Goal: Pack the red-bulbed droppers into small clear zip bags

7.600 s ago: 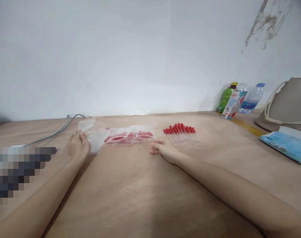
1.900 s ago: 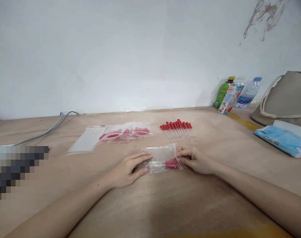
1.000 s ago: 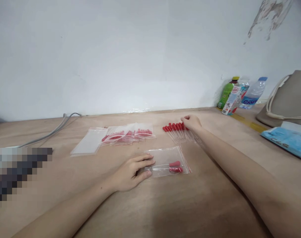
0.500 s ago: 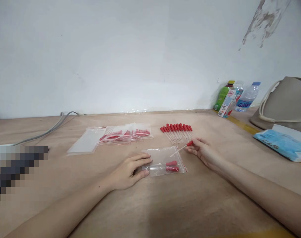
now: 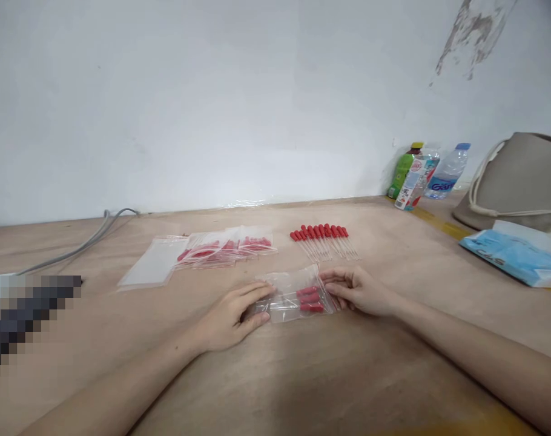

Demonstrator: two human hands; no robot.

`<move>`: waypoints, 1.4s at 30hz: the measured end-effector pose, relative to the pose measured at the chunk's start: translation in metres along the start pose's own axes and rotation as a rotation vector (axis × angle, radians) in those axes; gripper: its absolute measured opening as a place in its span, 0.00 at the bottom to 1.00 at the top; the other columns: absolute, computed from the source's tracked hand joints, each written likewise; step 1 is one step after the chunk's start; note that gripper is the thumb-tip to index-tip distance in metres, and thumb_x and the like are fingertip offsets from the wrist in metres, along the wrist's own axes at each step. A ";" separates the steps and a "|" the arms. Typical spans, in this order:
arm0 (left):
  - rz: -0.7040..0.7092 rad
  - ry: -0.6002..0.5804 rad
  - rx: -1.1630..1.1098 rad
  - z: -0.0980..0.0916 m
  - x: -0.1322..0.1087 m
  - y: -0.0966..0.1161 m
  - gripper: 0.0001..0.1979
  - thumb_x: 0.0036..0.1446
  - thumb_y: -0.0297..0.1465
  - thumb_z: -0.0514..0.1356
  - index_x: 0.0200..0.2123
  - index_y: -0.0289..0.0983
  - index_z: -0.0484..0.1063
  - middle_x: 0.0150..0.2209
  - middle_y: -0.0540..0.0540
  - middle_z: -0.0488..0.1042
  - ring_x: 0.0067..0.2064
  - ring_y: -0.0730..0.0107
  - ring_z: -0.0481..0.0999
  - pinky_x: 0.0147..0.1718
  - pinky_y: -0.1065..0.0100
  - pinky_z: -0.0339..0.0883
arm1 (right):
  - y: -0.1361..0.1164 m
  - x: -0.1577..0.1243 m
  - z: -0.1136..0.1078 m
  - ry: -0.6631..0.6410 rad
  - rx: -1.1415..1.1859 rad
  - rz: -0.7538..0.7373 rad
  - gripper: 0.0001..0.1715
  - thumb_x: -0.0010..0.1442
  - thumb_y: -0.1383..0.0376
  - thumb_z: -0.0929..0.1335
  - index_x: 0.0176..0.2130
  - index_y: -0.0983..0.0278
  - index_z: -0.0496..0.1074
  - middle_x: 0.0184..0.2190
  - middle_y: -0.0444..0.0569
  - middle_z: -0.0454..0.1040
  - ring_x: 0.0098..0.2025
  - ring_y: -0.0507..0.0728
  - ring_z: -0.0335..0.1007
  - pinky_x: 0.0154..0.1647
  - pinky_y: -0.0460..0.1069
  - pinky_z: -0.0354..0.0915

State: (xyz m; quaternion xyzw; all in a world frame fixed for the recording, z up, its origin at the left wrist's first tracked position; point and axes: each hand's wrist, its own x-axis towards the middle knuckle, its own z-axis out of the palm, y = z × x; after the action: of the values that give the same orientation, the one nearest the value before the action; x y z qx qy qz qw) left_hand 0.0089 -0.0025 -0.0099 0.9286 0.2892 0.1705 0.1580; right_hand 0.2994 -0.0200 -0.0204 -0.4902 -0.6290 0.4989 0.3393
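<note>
A clear zip bag (image 5: 284,312) lies flat on the table between my hands, with three droppers inside. Their red rubber bulbs (image 5: 309,298) point right, towards the bag's red-edged mouth. My left hand (image 5: 234,315) holds down the bag's left end, thumb and fingers on the film. At the mouth, the bent fingers of my right hand (image 5: 355,292) close on the bag's right edge; the fingertips are partly hidden. Beyond the bag, a row of several droppers (image 5: 321,233) lies with bulbs facing the wall and thin clear stems towards me.
Left of the dropper row lie overlapping filled bags (image 5: 230,248) and a stack of flat zip bags (image 5: 151,266). Bottles (image 5: 448,175), a grey bag (image 5: 516,181) and a blue packet (image 5: 507,254) stand or lie at right. A grey cable (image 5: 85,242) runs at left.
The dropper my right hand held is now inside the bag beside the other two. My right hand has moved left and down to the bag's mouth. My left hand stays put.
</note>
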 end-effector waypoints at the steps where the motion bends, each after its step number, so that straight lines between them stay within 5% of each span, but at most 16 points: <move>1: 0.004 -0.005 -0.003 0.000 0.000 0.000 0.21 0.60 0.35 0.52 0.57 0.42 0.59 0.57 0.45 0.62 0.57 0.62 0.61 0.55 0.57 0.58 | -0.001 0.001 -0.005 -0.026 -0.007 0.030 0.23 0.49 0.54 0.68 0.42 0.64 0.68 0.27 0.44 0.74 0.16 0.45 0.59 0.16 0.43 0.56; 3: 0.005 -0.013 -0.009 0.000 0.000 0.000 0.20 0.60 0.35 0.52 0.56 0.43 0.61 0.57 0.46 0.61 0.57 0.62 0.61 0.55 0.57 0.58 | -0.004 0.010 -0.019 0.029 -0.075 0.045 0.21 0.51 0.55 0.67 0.41 0.64 0.68 0.29 0.45 0.74 0.14 0.44 0.56 0.14 0.43 0.53; 5: 0.001 -0.011 -0.016 0.001 0.000 0.000 0.20 0.60 0.35 0.52 0.55 0.44 0.62 0.57 0.46 0.61 0.57 0.61 0.61 0.55 0.58 0.58 | -0.006 0.026 -0.037 0.219 -0.224 0.008 0.16 0.50 0.57 0.67 0.35 0.66 0.70 0.27 0.46 0.74 0.16 0.45 0.58 0.16 0.43 0.55; 7: -0.003 -0.010 -0.019 0.001 0.000 -0.001 0.20 0.60 0.35 0.52 0.55 0.43 0.62 0.57 0.46 0.61 0.57 0.61 0.61 0.55 0.58 0.57 | -0.008 0.048 -0.054 0.444 -0.422 -0.044 0.12 0.49 0.59 0.68 0.31 0.66 0.72 0.25 0.47 0.73 0.23 0.49 0.65 0.23 0.43 0.59; 10: -0.010 -0.019 -0.009 0.002 0.000 -0.002 0.20 0.60 0.35 0.52 0.56 0.43 0.61 0.58 0.45 0.61 0.58 0.62 0.60 0.56 0.57 0.57 | -0.010 0.084 -0.069 0.600 -0.665 -0.018 0.13 0.50 0.60 0.67 0.33 0.67 0.74 0.29 0.49 0.75 0.31 0.52 0.69 0.31 0.44 0.61; 14: 0.002 -0.021 -0.012 0.002 -0.001 -0.002 0.20 0.60 0.35 0.52 0.56 0.41 0.61 0.58 0.45 0.61 0.58 0.62 0.59 0.56 0.57 0.55 | -0.012 0.117 -0.065 0.574 -0.846 0.000 0.21 0.53 0.58 0.65 0.44 0.65 0.73 0.38 0.51 0.75 0.39 0.55 0.70 0.38 0.45 0.61; 18: -0.002 -0.021 -0.020 0.002 0.000 0.000 0.21 0.60 0.35 0.52 0.56 0.41 0.61 0.57 0.44 0.61 0.58 0.61 0.59 0.56 0.57 0.56 | -0.012 0.128 -0.055 0.543 -0.875 0.032 0.14 0.53 0.59 0.65 0.36 0.63 0.76 0.36 0.51 0.76 0.37 0.56 0.70 0.35 0.46 0.61; 28: 0.020 -0.001 -0.032 0.003 0.000 -0.001 0.20 0.60 0.34 0.52 0.56 0.42 0.61 0.57 0.45 0.62 0.58 0.61 0.60 0.56 0.58 0.56 | -0.013 0.119 -0.060 0.567 -0.937 0.038 0.18 0.55 0.59 0.63 0.43 0.63 0.72 0.45 0.55 0.68 0.42 0.57 0.67 0.42 0.48 0.60; 33: 0.027 -0.001 -0.028 0.002 0.000 -0.001 0.20 0.60 0.34 0.52 0.56 0.42 0.61 0.57 0.45 0.62 0.58 0.62 0.60 0.56 0.58 0.56 | -0.006 0.110 -0.054 0.492 -0.971 -0.034 0.15 0.55 0.62 0.63 0.39 0.62 0.74 0.40 0.53 0.69 0.42 0.55 0.67 0.46 0.48 0.59; 42: 0.010 -0.005 -0.032 0.001 0.000 0.001 0.20 0.60 0.34 0.53 0.56 0.43 0.61 0.57 0.46 0.62 0.58 0.61 0.60 0.56 0.57 0.55 | -0.007 0.109 -0.044 0.551 -0.865 0.032 0.08 0.53 0.67 0.63 0.30 0.66 0.71 0.40 0.55 0.69 0.41 0.56 0.67 0.43 0.48 0.60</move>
State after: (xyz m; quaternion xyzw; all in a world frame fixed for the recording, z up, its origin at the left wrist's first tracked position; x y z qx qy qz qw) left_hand 0.0098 -0.0031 -0.0107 0.9278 0.2814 0.1736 0.1729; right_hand 0.3059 0.0970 -0.0088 -0.7085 -0.6577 0.0503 0.2509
